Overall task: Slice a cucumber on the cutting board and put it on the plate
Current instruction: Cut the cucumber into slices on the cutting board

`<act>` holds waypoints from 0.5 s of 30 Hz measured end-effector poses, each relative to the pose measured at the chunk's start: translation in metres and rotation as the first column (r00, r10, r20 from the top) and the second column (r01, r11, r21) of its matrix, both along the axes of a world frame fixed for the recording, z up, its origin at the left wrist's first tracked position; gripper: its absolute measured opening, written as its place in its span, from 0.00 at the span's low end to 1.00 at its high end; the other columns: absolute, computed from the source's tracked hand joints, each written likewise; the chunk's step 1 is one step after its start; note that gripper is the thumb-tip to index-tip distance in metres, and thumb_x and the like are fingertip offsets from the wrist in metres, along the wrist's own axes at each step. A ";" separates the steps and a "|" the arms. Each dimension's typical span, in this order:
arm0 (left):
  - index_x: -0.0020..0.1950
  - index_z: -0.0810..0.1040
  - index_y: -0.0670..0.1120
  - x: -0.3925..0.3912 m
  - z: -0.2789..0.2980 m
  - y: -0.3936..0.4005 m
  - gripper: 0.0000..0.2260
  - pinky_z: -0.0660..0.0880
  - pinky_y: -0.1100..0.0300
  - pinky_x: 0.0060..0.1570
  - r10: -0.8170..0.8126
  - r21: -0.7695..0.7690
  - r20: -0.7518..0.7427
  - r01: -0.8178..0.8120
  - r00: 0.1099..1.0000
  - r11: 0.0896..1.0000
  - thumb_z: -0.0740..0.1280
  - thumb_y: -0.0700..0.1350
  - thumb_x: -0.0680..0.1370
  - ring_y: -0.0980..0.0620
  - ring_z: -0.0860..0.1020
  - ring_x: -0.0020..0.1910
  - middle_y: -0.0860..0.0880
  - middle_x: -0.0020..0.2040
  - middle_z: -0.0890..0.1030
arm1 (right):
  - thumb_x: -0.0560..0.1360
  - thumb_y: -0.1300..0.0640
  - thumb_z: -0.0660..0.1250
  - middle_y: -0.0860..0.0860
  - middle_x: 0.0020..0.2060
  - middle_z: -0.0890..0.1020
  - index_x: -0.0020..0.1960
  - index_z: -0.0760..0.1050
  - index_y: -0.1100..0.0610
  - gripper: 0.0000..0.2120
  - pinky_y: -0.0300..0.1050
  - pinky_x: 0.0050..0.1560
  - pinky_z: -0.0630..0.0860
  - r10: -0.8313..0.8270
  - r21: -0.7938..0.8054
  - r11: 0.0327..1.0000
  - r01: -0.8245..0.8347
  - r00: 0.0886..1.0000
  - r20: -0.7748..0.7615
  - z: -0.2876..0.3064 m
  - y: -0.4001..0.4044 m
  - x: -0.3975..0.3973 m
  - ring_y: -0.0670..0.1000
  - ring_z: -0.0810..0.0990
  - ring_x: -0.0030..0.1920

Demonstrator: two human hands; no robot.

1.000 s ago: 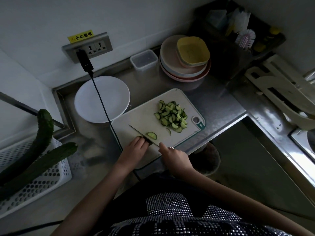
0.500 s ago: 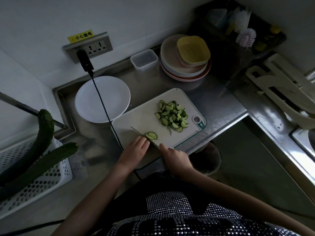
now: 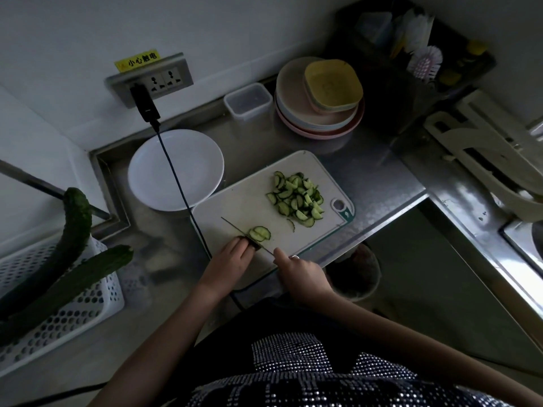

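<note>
We see the knife (image 3: 244, 232) lying with its long axis diagonal across the cutting board (image 3: 252, 201), its tip pointing away and to the left, its handle end toward our right hand (image 3: 299, 270), whose fingers curl round the handle with the forefinger stretched along it. Our left hand (image 3: 232, 259) presses curled fingertips down on the short dark cucumber stub (image 3: 249, 241), which sits at the near left part of the board against the blade. Just beyond the blade a few fresh slices (image 3: 260, 232) lean together, overlapping; we cannot count them exactly. A pile of half-moon slices (image 3: 296, 198), too many to count, lies toward the board's right end. One white plate (image 3: 176, 168) rests on the steel surface (image 3: 379, 183) beside the board's left corner. Two whole cucumbers (image 3: 73, 230) lean out of one white basket (image 3: 67, 315) at the left.
</note>
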State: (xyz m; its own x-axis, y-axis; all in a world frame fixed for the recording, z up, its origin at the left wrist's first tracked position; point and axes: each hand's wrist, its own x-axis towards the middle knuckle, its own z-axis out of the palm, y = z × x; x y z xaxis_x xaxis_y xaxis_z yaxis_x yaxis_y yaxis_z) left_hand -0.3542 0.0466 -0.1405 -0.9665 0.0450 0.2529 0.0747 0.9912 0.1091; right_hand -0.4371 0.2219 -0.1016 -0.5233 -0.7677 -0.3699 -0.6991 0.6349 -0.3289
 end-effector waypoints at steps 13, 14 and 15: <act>0.54 0.69 0.39 -0.001 0.001 0.000 0.14 0.79 0.55 0.39 -0.010 0.034 -0.009 0.011 1.000 0.999 0.56 0.38 0.69 0.45 0.70 0.52 0.40 0.47 0.80 | 0.80 0.58 0.57 0.55 0.42 0.80 0.53 0.59 0.53 0.07 0.53 0.37 0.77 -0.068 0.006 0.998 0.068 0.998 0.017 0.003 -0.005 -0.006 0.60 0.81 0.43; 0.54 0.71 0.39 -0.002 0.001 0.000 0.15 0.79 0.55 0.39 -0.010 0.030 0.004 0.010 1.000 0.999 0.56 0.38 0.69 0.45 0.70 0.52 0.40 0.47 0.80 | 0.80 0.56 0.57 0.56 0.43 0.80 0.53 0.60 0.53 0.05 0.52 0.37 0.76 -0.077 0.003 0.997 0.077 0.997 0.024 0.003 -0.005 -0.007 0.60 0.81 0.44; 0.53 0.74 0.38 -0.002 0.001 -0.001 0.15 0.79 0.55 0.39 -0.009 0.025 0.013 0.009 1.000 1.000 0.57 0.38 0.69 0.45 0.70 0.52 0.40 0.47 0.80 | 0.81 0.56 0.56 0.56 0.44 0.81 0.54 0.61 0.54 0.05 0.50 0.37 0.73 -0.092 0.002 0.996 0.092 0.995 0.026 0.004 -0.005 -0.008 0.61 0.81 0.45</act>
State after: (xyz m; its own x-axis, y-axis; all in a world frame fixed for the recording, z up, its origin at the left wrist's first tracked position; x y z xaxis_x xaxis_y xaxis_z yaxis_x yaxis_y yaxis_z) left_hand -0.3565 0.0459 -0.1391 -0.9693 0.0477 0.2412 0.0822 0.9874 0.1350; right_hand -0.4453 0.2165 -0.0978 -0.5820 -0.7163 -0.3849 -0.6285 0.6966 -0.3460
